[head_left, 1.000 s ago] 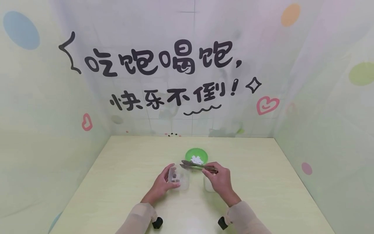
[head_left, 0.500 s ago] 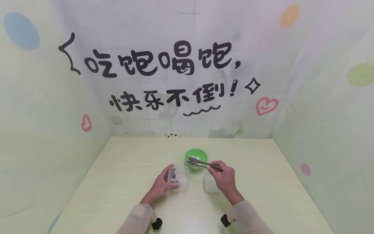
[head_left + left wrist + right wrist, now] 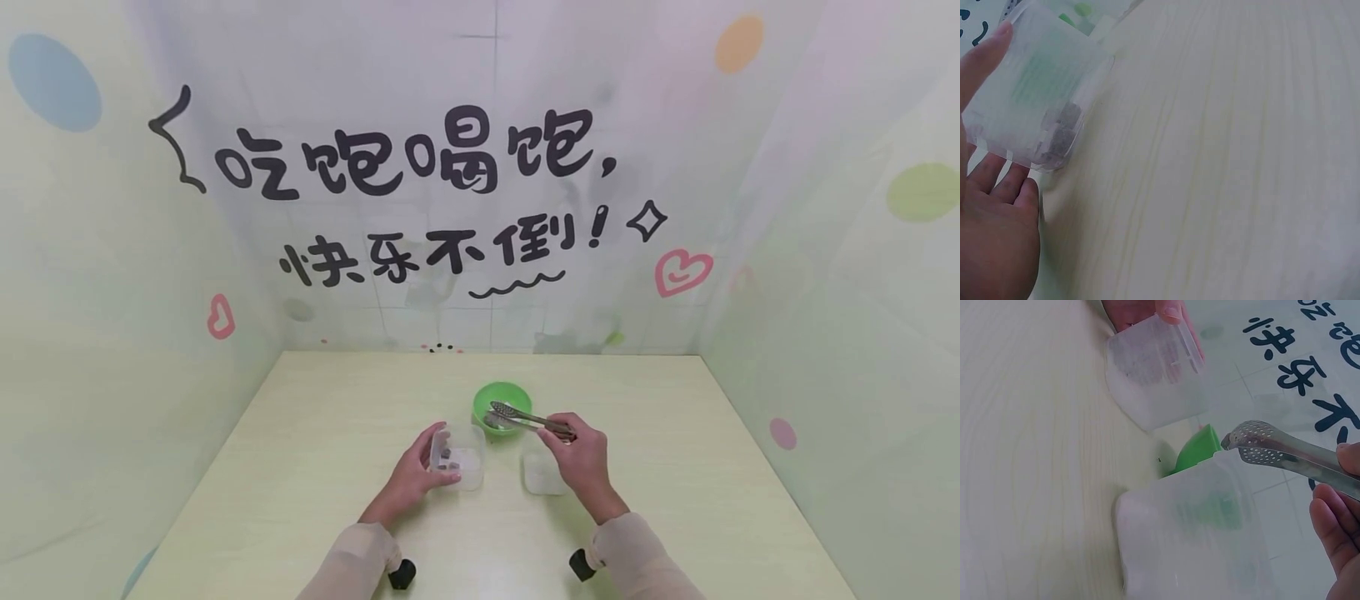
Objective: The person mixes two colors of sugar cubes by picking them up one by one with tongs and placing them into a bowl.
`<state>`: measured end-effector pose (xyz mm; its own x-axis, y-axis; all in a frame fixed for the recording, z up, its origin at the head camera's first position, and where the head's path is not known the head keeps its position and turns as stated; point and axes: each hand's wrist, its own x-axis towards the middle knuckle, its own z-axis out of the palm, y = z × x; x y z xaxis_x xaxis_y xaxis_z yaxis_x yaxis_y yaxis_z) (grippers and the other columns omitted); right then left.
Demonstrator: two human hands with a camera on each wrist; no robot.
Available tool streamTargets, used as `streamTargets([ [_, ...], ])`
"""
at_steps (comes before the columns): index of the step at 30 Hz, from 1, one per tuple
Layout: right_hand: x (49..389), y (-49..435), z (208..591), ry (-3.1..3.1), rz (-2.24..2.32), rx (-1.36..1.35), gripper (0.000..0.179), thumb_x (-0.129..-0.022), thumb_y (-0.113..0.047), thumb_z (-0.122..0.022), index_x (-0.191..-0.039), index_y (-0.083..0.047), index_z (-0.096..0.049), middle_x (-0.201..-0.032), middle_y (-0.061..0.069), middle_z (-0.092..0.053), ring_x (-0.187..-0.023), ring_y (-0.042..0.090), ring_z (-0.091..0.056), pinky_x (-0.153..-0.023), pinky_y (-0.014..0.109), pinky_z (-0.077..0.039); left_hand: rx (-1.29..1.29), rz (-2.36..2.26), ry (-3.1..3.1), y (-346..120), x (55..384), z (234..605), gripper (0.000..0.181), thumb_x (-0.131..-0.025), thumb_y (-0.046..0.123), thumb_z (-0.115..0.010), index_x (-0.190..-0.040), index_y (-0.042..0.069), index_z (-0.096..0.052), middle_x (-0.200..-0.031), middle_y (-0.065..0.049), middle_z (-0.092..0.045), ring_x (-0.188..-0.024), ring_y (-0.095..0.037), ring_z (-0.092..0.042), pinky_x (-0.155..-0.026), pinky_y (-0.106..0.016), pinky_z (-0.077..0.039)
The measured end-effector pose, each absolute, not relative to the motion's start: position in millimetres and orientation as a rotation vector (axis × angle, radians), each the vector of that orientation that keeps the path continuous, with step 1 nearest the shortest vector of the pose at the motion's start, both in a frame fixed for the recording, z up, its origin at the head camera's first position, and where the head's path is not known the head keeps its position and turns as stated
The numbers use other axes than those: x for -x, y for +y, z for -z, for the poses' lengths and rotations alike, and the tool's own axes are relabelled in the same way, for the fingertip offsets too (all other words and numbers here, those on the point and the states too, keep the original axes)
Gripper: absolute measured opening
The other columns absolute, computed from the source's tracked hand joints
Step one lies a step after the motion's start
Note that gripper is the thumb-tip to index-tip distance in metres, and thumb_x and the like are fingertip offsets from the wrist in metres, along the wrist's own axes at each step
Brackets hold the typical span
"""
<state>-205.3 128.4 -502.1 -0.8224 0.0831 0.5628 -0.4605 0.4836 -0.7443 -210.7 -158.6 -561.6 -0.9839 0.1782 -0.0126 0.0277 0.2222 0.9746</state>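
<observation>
My left hand (image 3: pixel 412 475) holds a clear plastic container (image 3: pixel 471 477), tipped up, thumb on one side and fingers on the other. Several dark pieces (image 3: pixel 1060 131) lie in its lower corner in the left wrist view. My right hand (image 3: pixel 583 457) grips metal tongs (image 3: pixel 528 417) with perforated ends. Those ends are over the green bowl (image 3: pixel 501 392), covering much of the white pieces in it. Whether the tongs pinch anything is hard to tell; a small greyish-brown spot shows at their tips in the right wrist view.
A second cloudy plastic container (image 3: pixel 542 477) stands on the pale wood table (image 3: pixel 337 400), partly behind my right hand. Printed cloth walls (image 3: pixel 480 317) enclose the table at the back and both sides.
My right hand has moved the tongs right, from above the held container's far edge to over the green bowl. My left hand and its container have barely moved.
</observation>
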Motion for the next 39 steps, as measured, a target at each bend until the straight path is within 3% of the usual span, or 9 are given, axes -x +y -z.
streamTargets([
  [13, 205.8, 131.5, 500.5, -2.167, -1.317, -0.31, 0.018, -0.076, -0.004, -0.081, -0.09, -0.002, -0.07, -0.079, 0.008, -0.072, -0.068, 0.021, -0.07, -0.058, 0.028, -0.059, -0.176, -1.868, 2.362, -158.5, 211.7, 562.7, 0.091, -0.072, 0.013, -0.086, -0.149, 0.018, -0.037, -0.152, -0.015, -0.036, -0.141, -0.034, -0.028, -0.115, -0.044, -0.024],
  [39, 203.6, 129.8, 496.1, -2.078, -1.451, -0.308, 0.019, -0.077, -0.001, -0.081, -0.093, -0.003, -0.07, -0.084, 0.007, -0.074, -0.073, 0.02, -0.071, -0.062, 0.019, -0.057, -0.193, -1.893, 2.327, -158.3, 210.9, 561.0, 0.092, -0.073, 0.014, -0.085, -0.15, 0.016, -0.035, -0.154, -0.016, -0.033, -0.142, -0.035, -0.025, -0.115, -0.046, -0.022],
])
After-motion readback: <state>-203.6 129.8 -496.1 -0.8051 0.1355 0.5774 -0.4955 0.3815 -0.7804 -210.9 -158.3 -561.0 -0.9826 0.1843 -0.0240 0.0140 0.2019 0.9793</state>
